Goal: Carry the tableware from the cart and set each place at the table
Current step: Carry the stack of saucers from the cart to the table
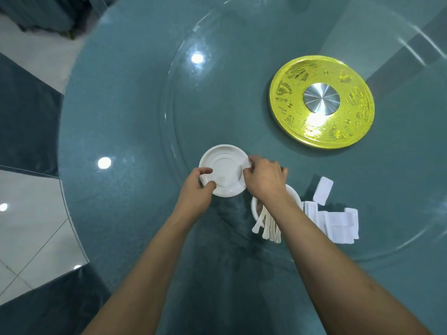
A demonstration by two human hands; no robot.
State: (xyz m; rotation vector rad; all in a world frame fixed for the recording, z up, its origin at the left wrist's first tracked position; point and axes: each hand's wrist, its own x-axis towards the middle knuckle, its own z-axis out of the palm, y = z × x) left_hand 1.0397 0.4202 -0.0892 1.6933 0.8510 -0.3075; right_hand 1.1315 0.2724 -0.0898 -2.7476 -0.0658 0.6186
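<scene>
Plate (223, 165) (rim-held): left hand (196, 191), right hand (264, 180)

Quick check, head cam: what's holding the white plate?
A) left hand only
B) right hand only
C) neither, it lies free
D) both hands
D: the left hand grips the plate at its near-left rim, and the right hand pinches its right rim.
</scene>
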